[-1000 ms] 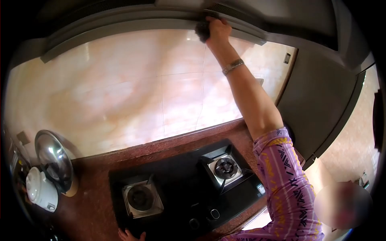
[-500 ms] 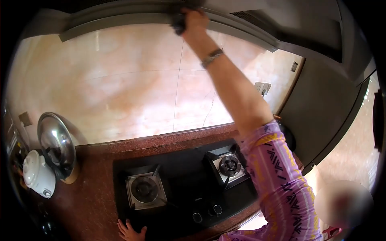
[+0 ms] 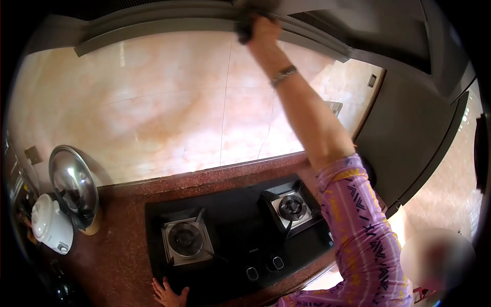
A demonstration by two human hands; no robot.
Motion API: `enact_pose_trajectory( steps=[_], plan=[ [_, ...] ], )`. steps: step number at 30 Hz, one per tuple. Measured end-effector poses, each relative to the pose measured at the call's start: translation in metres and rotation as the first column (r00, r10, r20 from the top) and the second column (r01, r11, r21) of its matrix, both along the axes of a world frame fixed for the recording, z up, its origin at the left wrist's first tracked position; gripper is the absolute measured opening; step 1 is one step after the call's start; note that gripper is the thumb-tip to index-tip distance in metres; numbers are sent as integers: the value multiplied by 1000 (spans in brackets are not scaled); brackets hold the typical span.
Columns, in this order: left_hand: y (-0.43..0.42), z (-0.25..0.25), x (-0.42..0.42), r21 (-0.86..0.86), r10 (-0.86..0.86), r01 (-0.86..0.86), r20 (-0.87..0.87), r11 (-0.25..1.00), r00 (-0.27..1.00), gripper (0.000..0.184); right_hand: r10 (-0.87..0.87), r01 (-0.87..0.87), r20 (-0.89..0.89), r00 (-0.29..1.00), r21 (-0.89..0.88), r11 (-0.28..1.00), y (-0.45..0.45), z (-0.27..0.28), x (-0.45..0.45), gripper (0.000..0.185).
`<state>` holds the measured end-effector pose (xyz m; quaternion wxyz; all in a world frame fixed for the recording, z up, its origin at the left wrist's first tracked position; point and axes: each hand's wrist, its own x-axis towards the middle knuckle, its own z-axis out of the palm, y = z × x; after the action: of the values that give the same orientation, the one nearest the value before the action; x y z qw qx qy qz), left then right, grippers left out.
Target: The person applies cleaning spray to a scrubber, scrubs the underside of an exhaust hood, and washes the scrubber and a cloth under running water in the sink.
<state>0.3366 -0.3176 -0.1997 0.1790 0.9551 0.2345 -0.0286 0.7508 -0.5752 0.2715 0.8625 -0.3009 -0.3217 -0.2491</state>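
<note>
My right hand [image 3: 265, 35] is raised high against the front of the range hood [image 3: 179, 25]. Its fingers are closed round a dark, bunched wiping cloth [image 3: 245, 29], blurred and partly hidden by the hand. Low in the view, my left hand [image 3: 170, 295] lies flat with fingers spread at the front left corner of the black gas stove [image 3: 232, 220], holding nothing. A metal bracelet [image 3: 284, 75] circles my right wrist, and the sleeve is purple patterned fabric.
Two burners, left [image 3: 185, 240] and right [image 3: 293, 207], sit on the stove. On the left of the reddish counter [image 3: 120, 245] stand a white rice cooker [image 3: 52, 225] and a leaning metal pan lid [image 3: 74, 179]. A dark cabinet [image 3: 409, 133] rises at the right.
My right hand has moved a little to the right along the hood with the dark cloth. The left hand stays in place on the stove corner; the view has shifted slightly.
</note>
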Motion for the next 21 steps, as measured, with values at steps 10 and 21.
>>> enact_pose_trajectory(
  steps=[10,21],
  plan=[
    [-8,5,0,-8,33,-32,36,999,999,76,-83,43,-159,984,-238,970,33,4,-53,34],
    [-11,-2,2,85,29,-36,87,996,996,76,-503,535,-313,805,17,845,-200,14,20,33]
  ],
)
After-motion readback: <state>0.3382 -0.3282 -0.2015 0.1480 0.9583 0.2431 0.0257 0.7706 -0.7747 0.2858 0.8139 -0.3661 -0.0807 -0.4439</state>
